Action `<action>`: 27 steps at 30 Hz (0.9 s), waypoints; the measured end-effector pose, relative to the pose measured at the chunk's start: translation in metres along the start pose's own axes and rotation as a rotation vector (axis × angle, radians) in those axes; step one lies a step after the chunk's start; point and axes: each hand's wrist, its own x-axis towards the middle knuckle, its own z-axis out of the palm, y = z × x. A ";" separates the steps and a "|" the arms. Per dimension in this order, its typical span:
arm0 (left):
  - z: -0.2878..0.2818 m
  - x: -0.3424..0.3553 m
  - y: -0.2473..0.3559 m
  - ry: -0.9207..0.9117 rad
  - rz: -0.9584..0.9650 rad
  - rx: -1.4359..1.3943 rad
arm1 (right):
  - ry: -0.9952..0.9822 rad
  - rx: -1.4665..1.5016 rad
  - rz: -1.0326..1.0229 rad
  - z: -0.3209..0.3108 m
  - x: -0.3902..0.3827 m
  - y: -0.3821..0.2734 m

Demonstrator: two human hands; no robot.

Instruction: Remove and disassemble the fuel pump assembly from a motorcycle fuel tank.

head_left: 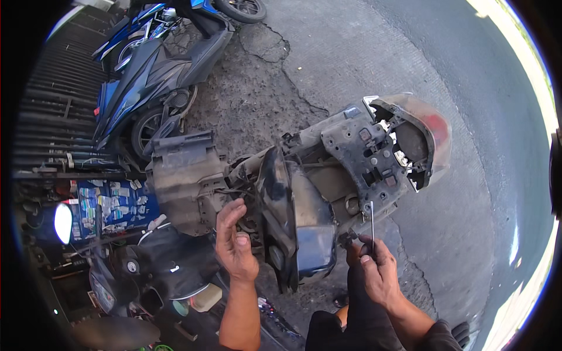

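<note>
Tool [372, 225] gripped, rear plate [352, 153] bare

Your right hand [381, 272] grips the tool, its shaft toward twelve o'clock; your left hand [237, 243] is raised, apparently empty, near the bulky dark cover's [313, 234] eight o'clock side. Beyond, from ten to one o'clock of your right hand, the motorbike [301, 181] looks partly stripped: rear plate uncovered, tail unit [439, 131] left in place.

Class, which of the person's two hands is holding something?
The right hand: a slim, silver metal rod extends from its grip. The left hand is open and looks empty.
</note>
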 end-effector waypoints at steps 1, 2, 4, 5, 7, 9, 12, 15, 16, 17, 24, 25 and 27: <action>0.059 0.083 -0.011 0.082 0.221 0.004 | -0.084 -0.042 -0.283 -0.016 0.105 -0.007; 0.098 0.106 -0.026 0.009 0.185 -0.016 | -0.082 -0.111 -0.382 -0.033 0.122 0.010; 0.118 0.140 -0.028 -0.507 0.278 -0.004 | -0.173 0.094 -0.046 -0.032 0.124 -0.001; 0.139 0.142 -0.028 -0.542 0.206 -0.063 | -0.162 0.088 -0.059 -0.036 0.128 -0.001; 0.137 0.148 -0.032 -0.628 0.174 -0.027 | -0.128 0.051 -0.149 -0.026 0.135 0.005; 0.130 0.149 -0.031 -0.623 0.166 0.018 | -0.144 -0.019 -0.143 -0.014 0.136 0.005; 0.111 0.151 -0.032 -0.593 0.130 0.005 | -0.198 -0.057 -0.093 -0.006 0.134 0.006; 0.084 0.151 -0.042 -0.617 0.113 0.005 | -0.240 0.152 0.041 -0.001 0.138 0.001; 0.074 0.151 -0.045 -0.611 0.107 -0.021 | -0.231 0.170 0.052 0.003 0.137 0.001; 0.063 0.152 -0.047 -0.660 0.091 -0.017 | -0.211 0.187 0.073 0.006 0.135 -0.001; -0.001 0.145 -0.081 -0.613 0.008 -0.077 | -0.126 0.200 0.086 0.052 0.117 0.009; -0.001 0.141 -0.081 -0.560 0.000 -0.106 | -0.137 0.216 0.107 0.058 0.113 0.009; -0.011 0.140 -0.088 -0.555 0.003 -0.161 | -0.140 0.238 0.132 0.068 0.108 0.010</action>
